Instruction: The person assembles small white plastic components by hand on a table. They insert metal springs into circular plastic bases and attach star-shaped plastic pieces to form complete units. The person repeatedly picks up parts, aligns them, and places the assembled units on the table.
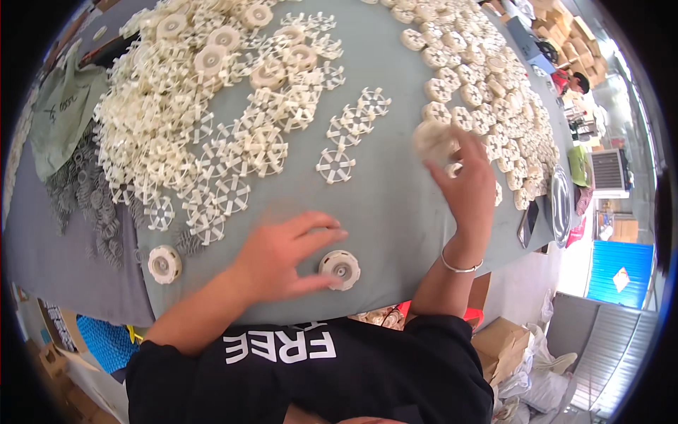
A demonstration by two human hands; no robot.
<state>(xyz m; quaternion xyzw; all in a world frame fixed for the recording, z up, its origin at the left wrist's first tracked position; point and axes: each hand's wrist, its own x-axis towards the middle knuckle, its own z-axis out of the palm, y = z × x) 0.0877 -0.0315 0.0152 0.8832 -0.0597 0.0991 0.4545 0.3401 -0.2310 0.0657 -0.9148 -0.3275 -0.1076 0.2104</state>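
My left hand [277, 256] is held low over the table with its fingers spread, slightly blurred. Its thumb reaches the near edge of a cream round plastic part with a grey centre [342, 267]; whether they touch I cannot tell. Out to the right, my right hand [466, 173] pinches a round cream plastic part [433, 140], smeared by motion, at the edge of a large spread of similar round parts [470, 92]. Another round part with a grey centre [164, 264] lies left of my left forearm. Loose white spoked rings [335, 165] lie between the hands, farther back.
A big heap of white spoked rings [152, 120] covers the far left, with several cream discs [210, 60] on top. Beside it are grey coil springs [99, 205] and a green cloth bag [67, 116]. A shiny metal tray [560, 205] stands at the right table edge.
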